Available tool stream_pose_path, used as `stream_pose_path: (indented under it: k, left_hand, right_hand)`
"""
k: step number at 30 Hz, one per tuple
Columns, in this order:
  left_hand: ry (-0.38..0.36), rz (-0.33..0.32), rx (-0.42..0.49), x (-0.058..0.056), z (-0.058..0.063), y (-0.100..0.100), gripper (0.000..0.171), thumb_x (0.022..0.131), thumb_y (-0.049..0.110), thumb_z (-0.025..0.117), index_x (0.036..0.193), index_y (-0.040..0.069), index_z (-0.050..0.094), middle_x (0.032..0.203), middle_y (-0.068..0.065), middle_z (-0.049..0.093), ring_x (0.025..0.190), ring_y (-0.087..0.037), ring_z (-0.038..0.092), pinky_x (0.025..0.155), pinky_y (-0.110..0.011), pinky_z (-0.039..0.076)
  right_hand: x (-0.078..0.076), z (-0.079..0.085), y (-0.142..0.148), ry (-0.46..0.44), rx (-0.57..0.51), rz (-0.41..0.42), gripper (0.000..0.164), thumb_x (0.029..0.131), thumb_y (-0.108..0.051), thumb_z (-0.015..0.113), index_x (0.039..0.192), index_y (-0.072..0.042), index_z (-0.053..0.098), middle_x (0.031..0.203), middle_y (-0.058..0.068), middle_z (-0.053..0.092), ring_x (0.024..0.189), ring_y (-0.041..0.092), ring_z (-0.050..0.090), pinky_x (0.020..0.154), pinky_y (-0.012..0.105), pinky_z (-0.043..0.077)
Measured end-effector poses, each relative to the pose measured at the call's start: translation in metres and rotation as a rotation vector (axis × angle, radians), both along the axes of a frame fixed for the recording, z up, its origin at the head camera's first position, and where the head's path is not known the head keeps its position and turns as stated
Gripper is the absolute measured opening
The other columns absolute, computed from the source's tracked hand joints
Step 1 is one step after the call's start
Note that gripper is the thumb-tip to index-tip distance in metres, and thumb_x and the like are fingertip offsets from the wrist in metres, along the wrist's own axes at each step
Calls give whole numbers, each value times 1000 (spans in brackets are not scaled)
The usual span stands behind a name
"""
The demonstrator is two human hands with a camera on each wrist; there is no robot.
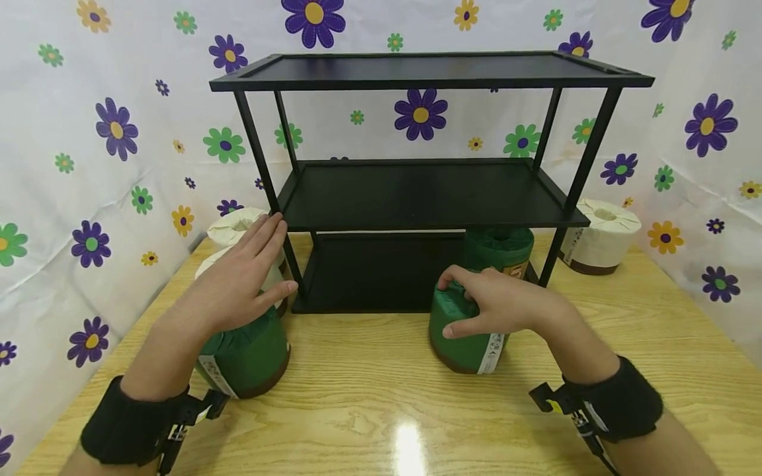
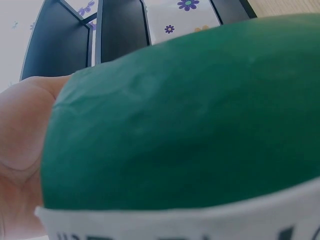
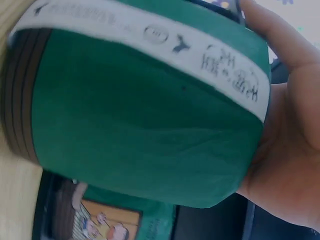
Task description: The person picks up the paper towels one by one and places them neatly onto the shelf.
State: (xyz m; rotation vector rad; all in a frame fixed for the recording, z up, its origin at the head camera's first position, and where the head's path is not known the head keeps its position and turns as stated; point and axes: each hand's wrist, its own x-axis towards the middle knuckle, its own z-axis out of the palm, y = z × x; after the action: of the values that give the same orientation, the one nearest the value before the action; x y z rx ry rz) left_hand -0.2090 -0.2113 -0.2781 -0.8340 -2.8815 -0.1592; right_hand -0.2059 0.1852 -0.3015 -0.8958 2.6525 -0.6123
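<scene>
Right hand [image 1: 500,297]: fingers bent over top of right green roll [image 1: 464,350], thumb spread; firmness of hold indeterminable. Roll located just before bottom shelf's [image 1: 381,274] front-right corner. Left hand [image 1: 235,284]: fingers straight, gripping nothing, above left green roll [image 1: 258,360], towards table's [image 1: 357,396] left edge. Third green roll [image 1: 500,244]: shelf's right end. Step, apparently: right roll handled from above; next move seemingly needs thumb and fingers closed on its rim.

Three green rolls [image 1: 254,357], three cream [image 1: 601,238], one rack [image 1: 405,192]
</scene>
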Motion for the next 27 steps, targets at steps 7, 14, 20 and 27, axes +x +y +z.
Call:
stream_pose_path:
  k: [7,14,20,27]
  left_hand:
    - [0,-3,4,0,-1,-2,87,100,39,58,158,-3,10,167,-22,3,154,-40,0,123,-57,16]
    - [-11,2,1,-1,0,-2,88,100,39,59,159,-3,9,167,-21,2,154,-40,-1,123,-57,16]
    - [-18,9,-1,-1,-2,-2,88,100,40,59,159,-3,9,167,-22,1,154,-40,-2,123,-58,16]
    - [4,1,-9,-1,0,-1,88,100,40,58,158,-3,9,167,-22,2,154,-40,-1,123,-57,17]
  right_hand:
    - [3,11,8,186,-13,4,41,93,-39,70,124,-13,61,85,-5,71,72,6,64,67,29,56]
    - [-8,8,23,466,-78,-34,14,90,-17,74,102,-10,70,98,4,73,91,20,69,81,43,59]
    - [-21,-2,26,376,-38,-74,25,91,-19,74,113,-7,69,109,8,72,101,25,69,89,47,57]
    - [-25,-4,28,359,-36,-98,27,90,-17,74,115,-7,70,110,9,73,91,21,71,81,44,59]
